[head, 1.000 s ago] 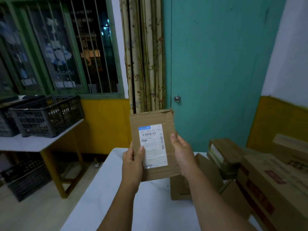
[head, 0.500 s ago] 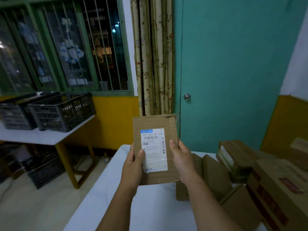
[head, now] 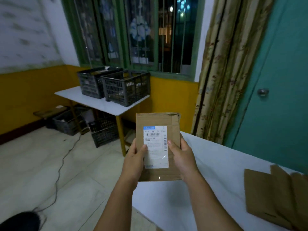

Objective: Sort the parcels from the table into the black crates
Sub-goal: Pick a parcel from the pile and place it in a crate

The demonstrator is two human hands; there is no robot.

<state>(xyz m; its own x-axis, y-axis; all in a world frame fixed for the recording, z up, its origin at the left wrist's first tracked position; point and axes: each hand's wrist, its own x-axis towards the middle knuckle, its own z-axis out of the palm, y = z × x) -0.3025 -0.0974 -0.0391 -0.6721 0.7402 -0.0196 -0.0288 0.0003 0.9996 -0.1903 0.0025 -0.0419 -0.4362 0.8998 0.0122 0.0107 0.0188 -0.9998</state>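
fingers (head: 144, 148) of 2 hands clamp 1 parcel (head: 157, 120) | 2 crates (head: 126, 87) on side table (head: 106, 104)

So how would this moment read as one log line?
hands: left + right hold parcel | label: facing camera | crates: ahead on far table

Left hand (head: 133, 161), right hand (head: 181, 155), apparently gripping.

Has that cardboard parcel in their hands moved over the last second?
Yes. The parcel has swung left, from in front of the teal door towards the black crates.
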